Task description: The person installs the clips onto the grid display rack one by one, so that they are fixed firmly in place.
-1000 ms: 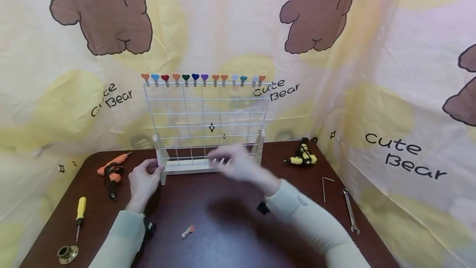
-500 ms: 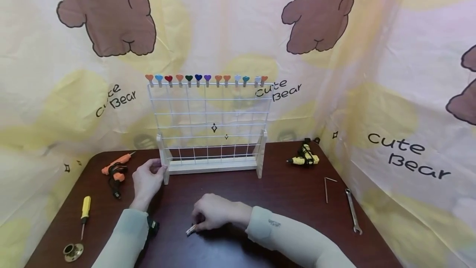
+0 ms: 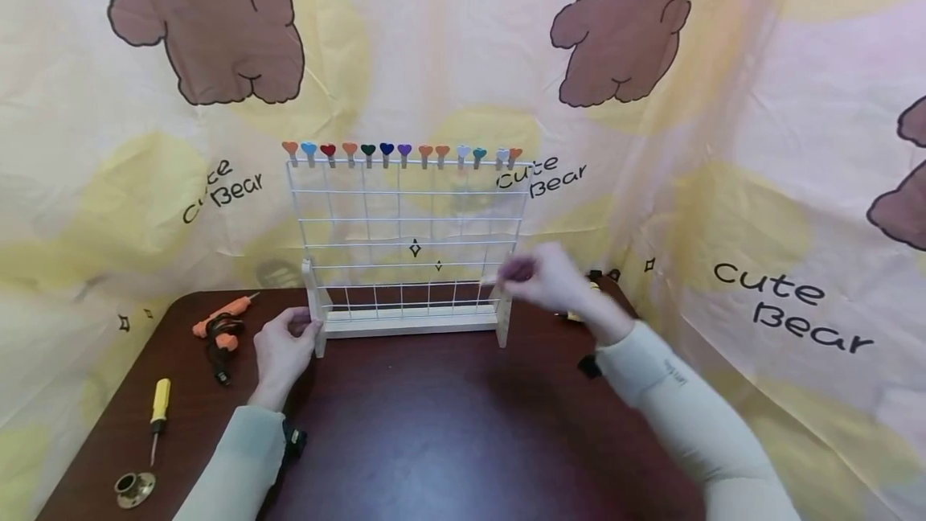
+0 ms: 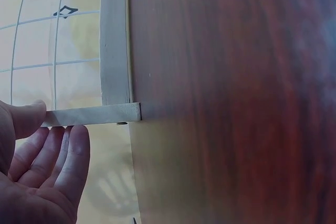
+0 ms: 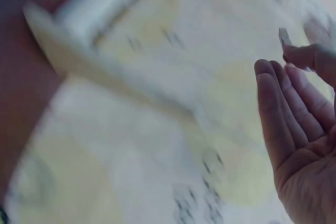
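A white wire grid (image 3: pixel 405 219) stands in a pale wooden stand (image 3: pixel 412 327), with several heart-topped clothespins (image 3: pixel 368 153) clipped along its top wire. My left hand (image 3: pixel 282 352) grips the stand's left upright (image 4: pixel 94 115), thumb on one side and fingertips on the other in the left wrist view. Near the right upright, my right hand (image 3: pixel 544 278) is raised, pinching a small wooden clothespin (image 5: pixel 284 36) between thumb and fingers. The other fingers of that hand (image 5: pixel 310 140) are extended in the right wrist view, where the stand is blurred.
On the dark table (image 3: pixel 405 432), an orange tool with a black cord (image 3: pixel 223 324), a yellow screwdriver (image 3: pixel 161 404) and a brass flange (image 3: pixel 135 490) lie at the left. A yellow drill (image 3: pixel 574 316) is mostly hidden behind my right arm. A printed curtain hangs behind.
My right hand came down to the loose clothespin on the table, took it, and lifted it up and right to the rack's right side. The left hand kept its hold on the upright.
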`<action>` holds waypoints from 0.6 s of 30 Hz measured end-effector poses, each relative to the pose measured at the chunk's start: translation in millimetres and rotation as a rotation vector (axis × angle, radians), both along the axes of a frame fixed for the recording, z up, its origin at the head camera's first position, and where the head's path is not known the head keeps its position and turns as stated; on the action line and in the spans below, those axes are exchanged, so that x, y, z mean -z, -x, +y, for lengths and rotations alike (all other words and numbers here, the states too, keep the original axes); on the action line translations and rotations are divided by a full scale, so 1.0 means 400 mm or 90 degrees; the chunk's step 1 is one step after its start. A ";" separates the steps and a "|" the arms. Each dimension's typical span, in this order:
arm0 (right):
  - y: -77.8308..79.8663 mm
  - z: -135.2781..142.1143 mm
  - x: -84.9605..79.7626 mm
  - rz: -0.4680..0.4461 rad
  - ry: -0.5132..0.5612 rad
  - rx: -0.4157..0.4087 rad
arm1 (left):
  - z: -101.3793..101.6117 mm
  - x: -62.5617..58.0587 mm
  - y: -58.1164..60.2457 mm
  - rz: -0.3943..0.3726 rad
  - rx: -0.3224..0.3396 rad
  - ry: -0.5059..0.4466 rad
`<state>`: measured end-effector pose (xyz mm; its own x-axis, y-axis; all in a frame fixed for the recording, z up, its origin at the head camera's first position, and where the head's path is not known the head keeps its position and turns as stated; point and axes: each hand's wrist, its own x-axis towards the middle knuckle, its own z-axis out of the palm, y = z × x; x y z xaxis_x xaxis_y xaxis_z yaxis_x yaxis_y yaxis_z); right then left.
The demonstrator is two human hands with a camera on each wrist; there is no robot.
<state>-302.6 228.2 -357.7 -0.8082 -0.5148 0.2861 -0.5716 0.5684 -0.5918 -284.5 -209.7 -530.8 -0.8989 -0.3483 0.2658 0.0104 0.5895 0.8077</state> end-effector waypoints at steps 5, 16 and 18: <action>0.048 0.084 -0.179 0.020 0.110 0.104 | -0.002 -0.001 0.003 -0.002 -0.001 -0.008; 0.111 0.076 -0.352 0.222 0.138 0.167 | 0.002 -0.006 -0.006 -0.001 0.006 -0.005; 0.119 0.066 -0.355 0.240 0.116 0.174 | 0.003 -0.004 -0.007 -0.005 0.003 -0.002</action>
